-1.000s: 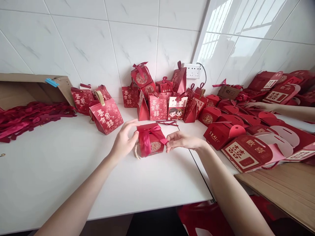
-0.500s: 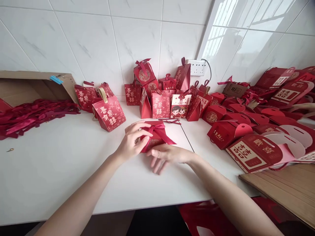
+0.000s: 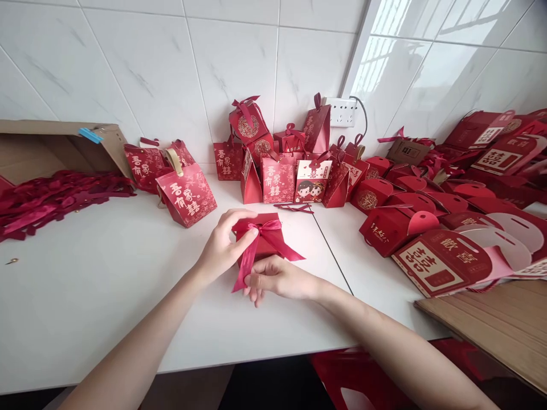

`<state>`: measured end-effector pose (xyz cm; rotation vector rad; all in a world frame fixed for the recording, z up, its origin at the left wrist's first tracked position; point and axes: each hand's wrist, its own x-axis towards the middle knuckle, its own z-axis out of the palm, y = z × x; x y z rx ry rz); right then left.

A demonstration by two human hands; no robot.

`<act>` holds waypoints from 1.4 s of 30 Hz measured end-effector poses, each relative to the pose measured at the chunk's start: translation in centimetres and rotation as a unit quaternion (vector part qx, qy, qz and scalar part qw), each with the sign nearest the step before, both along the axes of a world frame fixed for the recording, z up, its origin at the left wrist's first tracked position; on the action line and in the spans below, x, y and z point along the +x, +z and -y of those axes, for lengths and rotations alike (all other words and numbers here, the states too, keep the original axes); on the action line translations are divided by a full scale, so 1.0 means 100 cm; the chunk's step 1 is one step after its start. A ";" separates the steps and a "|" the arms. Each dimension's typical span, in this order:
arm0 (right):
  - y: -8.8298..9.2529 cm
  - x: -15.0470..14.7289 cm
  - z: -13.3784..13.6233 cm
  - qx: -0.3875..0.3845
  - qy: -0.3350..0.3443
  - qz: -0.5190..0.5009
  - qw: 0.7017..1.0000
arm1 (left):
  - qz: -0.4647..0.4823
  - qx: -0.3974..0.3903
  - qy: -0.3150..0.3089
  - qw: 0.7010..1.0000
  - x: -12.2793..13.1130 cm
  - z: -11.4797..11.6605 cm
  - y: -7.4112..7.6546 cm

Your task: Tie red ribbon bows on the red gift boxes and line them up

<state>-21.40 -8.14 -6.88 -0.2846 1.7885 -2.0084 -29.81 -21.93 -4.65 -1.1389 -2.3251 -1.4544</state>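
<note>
A small red gift box (image 3: pixel 268 245) sits on the white table before me, with a dark pink ribbon (image 3: pixel 277 242) tied across its top. My left hand (image 3: pixel 226 242) grips the box from the left, its thumb on the ribbon near the knot and its fingers curled over the far side. Low in front of the box, my right hand (image 3: pixel 280 277) pinches the ribbon's left tail between thumb and fingers. The other tail lies loose to the right. The left hand covers the box's left side.
Finished-looking red gift boxes (image 3: pixel 278 179) stand along the tiled wall, and one with a gold handle (image 3: pixel 187 195) is at the left. Ribbons (image 3: pixel 64 196) spill from a cardboard box (image 3: pixel 106 145). Many red boxes (image 3: pixel 448 265) crowd the right side. A power strip (image 3: pixel 341 113) is on the wall.
My right hand has moved slightly left and closed on the ribbon's left tail, which now hangs down in front of the box. My left hand stays on the box.
</note>
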 end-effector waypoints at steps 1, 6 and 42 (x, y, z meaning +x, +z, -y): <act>0.000 0.001 0.000 -0.001 0.016 0.000 1.000 | 0.010 -0.016 0.001 1.000 0.000 0.000 0.001; 0.000 0.001 0.002 0.017 0.042 -0.024 0.999 | 0.044 -0.060 0.006 0.997 -0.002 0.002 0.006; 0.035 -0.009 -0.080 0.207 -0.178 -0.136 0.952 | 0.164 -0.015 -0.069 0.984 0.000 0.000 -0.002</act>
